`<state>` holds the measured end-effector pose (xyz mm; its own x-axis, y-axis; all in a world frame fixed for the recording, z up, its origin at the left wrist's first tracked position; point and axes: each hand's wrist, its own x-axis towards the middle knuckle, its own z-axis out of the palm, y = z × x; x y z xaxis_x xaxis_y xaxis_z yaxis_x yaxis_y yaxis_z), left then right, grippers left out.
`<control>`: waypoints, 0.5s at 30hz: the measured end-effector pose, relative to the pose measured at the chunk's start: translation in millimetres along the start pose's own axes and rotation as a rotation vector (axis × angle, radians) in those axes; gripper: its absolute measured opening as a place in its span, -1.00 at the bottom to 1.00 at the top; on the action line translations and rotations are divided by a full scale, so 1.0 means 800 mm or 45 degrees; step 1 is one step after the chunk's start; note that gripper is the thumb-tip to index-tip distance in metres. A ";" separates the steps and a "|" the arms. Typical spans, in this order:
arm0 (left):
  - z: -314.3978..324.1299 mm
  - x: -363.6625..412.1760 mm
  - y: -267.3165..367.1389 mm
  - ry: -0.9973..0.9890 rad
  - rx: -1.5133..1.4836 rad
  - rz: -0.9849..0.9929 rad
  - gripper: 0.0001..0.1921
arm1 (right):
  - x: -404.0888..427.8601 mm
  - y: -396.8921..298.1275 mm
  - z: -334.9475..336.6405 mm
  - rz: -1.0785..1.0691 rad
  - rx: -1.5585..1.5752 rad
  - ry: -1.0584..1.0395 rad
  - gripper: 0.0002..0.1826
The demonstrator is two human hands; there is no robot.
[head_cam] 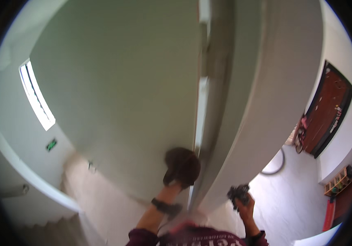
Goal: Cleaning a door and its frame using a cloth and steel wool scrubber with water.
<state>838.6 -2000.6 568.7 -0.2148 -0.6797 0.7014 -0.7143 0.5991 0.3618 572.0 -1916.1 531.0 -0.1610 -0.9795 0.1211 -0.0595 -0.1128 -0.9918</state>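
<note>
My left hand (182, 167), in a dark glove, lies against the pale green door panel (126, 92) near its edge; whether its fingers grip anything is unclear. A dark band with a bulky part (166, 207) sits on the left wrist. To the right of the door frame (219, 92), my right hand (244, 201) holds a dark, blurred object (238, 193) that I cannot identify. A narrow bright gap runs down the panel's edge beside my left hand.
Stairs (56, 230) descend at lower left, beside a wall with a window (37, 95) and a green exit sign (51, 144). At right are a brown door (329, 107), a partly hidden wheel (279, 166), a small wooden rack (339, 181) and pale floor (283, 200).
</note>
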 end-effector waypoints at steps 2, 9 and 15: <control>-0.040 0.065 0.007 0.199 0.175 0.160 -0.62 | 0.012 0.021 0.019 -0.180 0.096 -0.027 -0.64; -0.169 0.277 0.089 0.796 0.634 0.526 -0.69 | 0.008 -0.016 0.036 -0.093 -0.071 -0.164 -0.77; -0.210 0.401 0.164 0.904 0.702 0.682 -0.74 | 0.016 0.030 0.047 -0.026 1.061 -0.247 -0.81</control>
<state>788.4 -2068.8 944.3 -0.2795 0.1294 0.9514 -0.8843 0.3513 -0.3076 605.8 -1937.9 507.3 0.0085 -0.9786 0.2055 0.6955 -0.1419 -0.7044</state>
